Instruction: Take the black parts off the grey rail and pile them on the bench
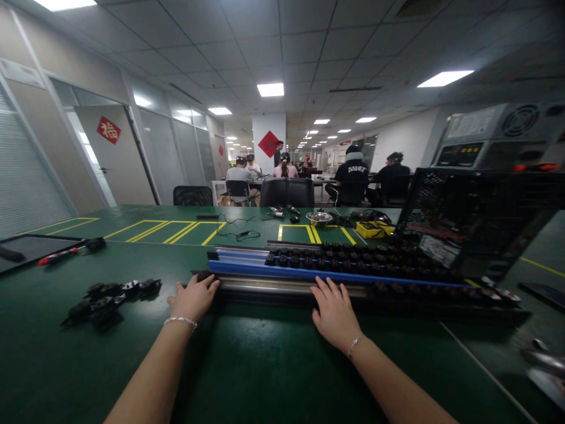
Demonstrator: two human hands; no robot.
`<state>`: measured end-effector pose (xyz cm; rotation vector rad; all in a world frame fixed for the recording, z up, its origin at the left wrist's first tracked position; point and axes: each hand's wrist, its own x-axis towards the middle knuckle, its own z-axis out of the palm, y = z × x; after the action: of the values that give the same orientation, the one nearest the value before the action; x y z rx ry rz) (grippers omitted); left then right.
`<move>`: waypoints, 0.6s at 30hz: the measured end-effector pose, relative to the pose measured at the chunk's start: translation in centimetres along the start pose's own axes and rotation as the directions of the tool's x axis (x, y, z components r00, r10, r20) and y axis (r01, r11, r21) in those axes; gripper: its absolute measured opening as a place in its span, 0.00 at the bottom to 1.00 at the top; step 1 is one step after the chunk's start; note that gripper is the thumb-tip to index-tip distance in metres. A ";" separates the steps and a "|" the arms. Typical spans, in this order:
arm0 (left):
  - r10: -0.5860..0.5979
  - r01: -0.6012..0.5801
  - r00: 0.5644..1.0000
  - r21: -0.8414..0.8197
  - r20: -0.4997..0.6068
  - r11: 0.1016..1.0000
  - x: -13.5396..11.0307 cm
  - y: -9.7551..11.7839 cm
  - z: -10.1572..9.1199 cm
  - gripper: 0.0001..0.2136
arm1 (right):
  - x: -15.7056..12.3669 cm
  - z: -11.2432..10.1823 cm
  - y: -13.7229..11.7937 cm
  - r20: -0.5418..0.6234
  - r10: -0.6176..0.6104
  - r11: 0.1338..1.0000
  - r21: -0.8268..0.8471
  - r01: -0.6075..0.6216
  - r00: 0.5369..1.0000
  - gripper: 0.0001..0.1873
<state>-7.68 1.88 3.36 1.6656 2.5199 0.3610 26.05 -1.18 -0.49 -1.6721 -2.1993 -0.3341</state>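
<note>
A long, smooth metal rail lies at twelve o'clock, before a blue strip and rows of knobbly black pieces. The left hand, palm down, meets its left end; any pinch cannot be told. The right hand rests there, fingers spread. Towards one o'clock, a shiny round bowl has indistinct contents.

Tabletop lies open front-centre; computer case blocks right.

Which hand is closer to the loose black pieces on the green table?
Left. The left hand is a little right of the loose black pieces, at the left end of the metal rail; the right hand is farther right, along the rail.
</note>
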 end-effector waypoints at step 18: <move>-0.002 -0.002 0.998 -0.046 -0.067 0.999 0.8 -1.1 0.6 0.24 | 0.0 0.0 0.0 0.001 0.001 1.000 0.004 -0.001 1.000 0.24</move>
<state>-8.84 2.27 2.51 1.6641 2.5382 0.4787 26.07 -1.15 -0.52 -1.6713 -2.1983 -0.3281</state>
